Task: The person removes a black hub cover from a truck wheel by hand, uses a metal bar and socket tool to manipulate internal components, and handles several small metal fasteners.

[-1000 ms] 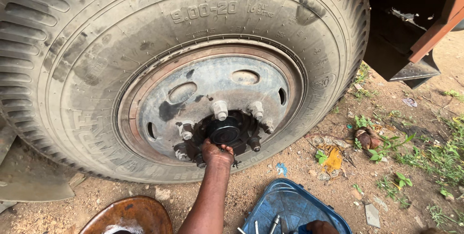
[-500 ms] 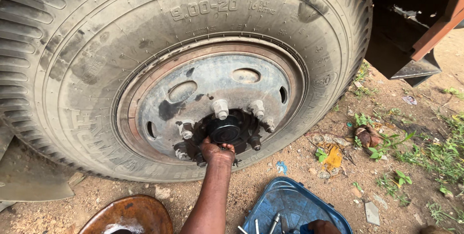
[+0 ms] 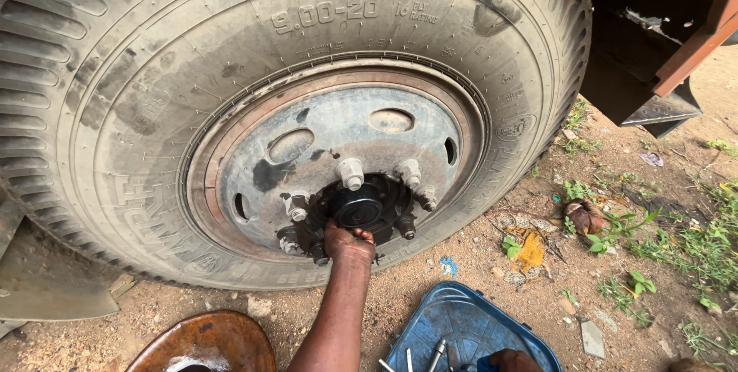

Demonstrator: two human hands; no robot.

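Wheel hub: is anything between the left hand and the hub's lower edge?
Nothing visible. The left hand already rests on the lower edge of the black hub cap, among the wheel nuts. What its fingers grip is hidden.

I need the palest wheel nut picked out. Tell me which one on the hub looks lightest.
The upper-left wheel nut, directly above the black hub cap: it looks almost white, while the nuts lower around the ring are darker and grimier.

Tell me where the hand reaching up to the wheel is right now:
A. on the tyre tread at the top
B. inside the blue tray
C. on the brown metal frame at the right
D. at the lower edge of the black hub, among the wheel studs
D: the left hand is pressed against the lower edge of the black hub, with wheel studs standing around it; the blue tray lies on the ground below.
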